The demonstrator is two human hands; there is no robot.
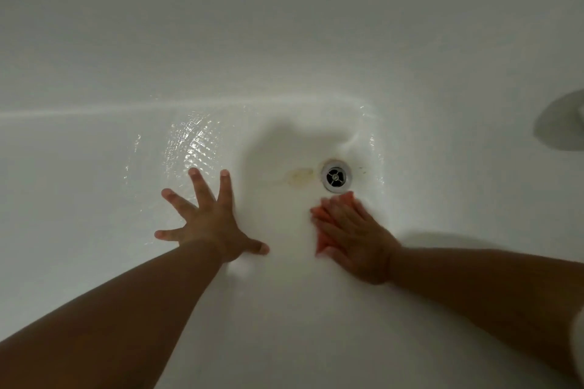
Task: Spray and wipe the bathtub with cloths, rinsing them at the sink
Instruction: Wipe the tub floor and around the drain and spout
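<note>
Down on the floor of the white bathtub (pixel 126 262), your left hand (pixel 211 221) lies flat, fingers spread wide. Your right hand (pixel 354 237) presses a small orange cloth (pixel 319 221) flat, just beside the round silver drain (pixel 336 178).

Round metal drain (pixel 336 179), chrome rim, cross-shaped grate with dark openings. Just left of it, a pale yellow-brown stain (pixel 300 176), oval and faint-edged. Small dark specks (pixel 363 170) just right of the drain. Well left of the stain, a wet sheen (pixel 192 142) glints in ripples. At the right edge, a grey rounded fitting (pixel 562 125), cut off; kind unclear.
</note>
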